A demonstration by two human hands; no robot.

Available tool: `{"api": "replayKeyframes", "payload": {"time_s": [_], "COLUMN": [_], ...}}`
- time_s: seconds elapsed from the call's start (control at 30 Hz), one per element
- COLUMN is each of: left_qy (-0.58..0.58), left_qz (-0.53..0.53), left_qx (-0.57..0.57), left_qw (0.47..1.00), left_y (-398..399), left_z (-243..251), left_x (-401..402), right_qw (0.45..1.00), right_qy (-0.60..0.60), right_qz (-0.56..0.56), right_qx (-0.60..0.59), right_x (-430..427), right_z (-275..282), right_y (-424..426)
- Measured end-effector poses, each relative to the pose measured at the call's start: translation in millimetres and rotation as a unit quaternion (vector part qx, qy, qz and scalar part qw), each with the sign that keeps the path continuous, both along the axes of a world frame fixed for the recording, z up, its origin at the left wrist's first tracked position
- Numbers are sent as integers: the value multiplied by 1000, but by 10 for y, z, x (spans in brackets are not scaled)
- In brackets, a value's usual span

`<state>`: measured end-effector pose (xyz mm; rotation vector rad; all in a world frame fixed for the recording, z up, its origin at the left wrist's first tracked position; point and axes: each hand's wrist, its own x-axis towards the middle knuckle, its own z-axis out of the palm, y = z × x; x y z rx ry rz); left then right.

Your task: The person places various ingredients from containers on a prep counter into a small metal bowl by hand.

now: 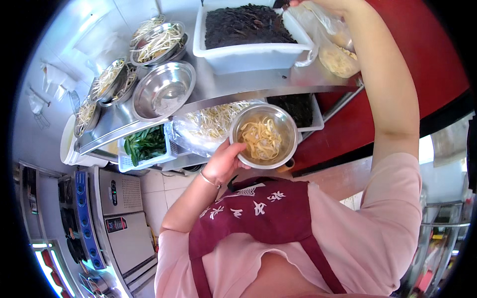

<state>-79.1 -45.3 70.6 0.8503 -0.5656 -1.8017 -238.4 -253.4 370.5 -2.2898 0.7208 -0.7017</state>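
Note:
My left hand [228,158] grips the rim of a stainless steel bowl [290,143], thumb inside. In the bowl lies a small heap of flat yellowish strips [262,139], like tofu skin or noodles. At the top edge of the picture, my right hand [338,5] is partly cut off, beside the corner of a white plastic tub [253,56]. Dark shredded strips [249,26], perhaps seaweed or fungus, fill this tub. Under my right hand stands a clear plastic bag [335,61] with pale yellow strips inside. Whether those fingers hold anything is unclear.
On the steel shelf [238,83], an empty steel bowl [164,91] stands by several bowls of bean sprouts [160,43]. The lower level carries a basket of green leaves [145,145], bagged sprouts [214,119] and a dark-filled tub [294,108]. A red panel [421,48] rises at right.

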Motion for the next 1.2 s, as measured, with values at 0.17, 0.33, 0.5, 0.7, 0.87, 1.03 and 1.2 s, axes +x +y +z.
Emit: {"api": "replayKeyframes", "payload": {"time_s": [0.17, 0.33, 0.5, 0.7, 0.87, 1.03, 1.2], "left_qy": [-15, -31, -39, -49, -63, -65, -68], "left_qz": [-22, -45, -47, -22, -4, 5, 26], "left_qx": [-12, -7, 36, 58, 112, 114, 102], "left_qw": [1000, 998, 997, 997, 992, 991, 992], "left_y": [-165, -340, -438, -427, -358, -269, -228], "left_z": [-13, -30, -273, -430, -592, -715, -741], "left_x": [-200, -491, -672, -850, -883, -909, -984], "right_qw": [990, 951, 987, 986, 963, 939, 951], "right_qy": [96, 238, 148, 107, 229, 251, 233], "right_qz": [91, 169, 60, -95, -143, -225, -203], "right_qx": [56, -105, 29, 91, 10, -66, 6], "right_x": [-290, -760, -1167, -1650, -1474, -1186, -1124], "right_z": [-705, -1625, -1997, -3032, -3968, -4325, -4239], "right_y": [418, 675, 466, -208, -706, -943, -1143]}}
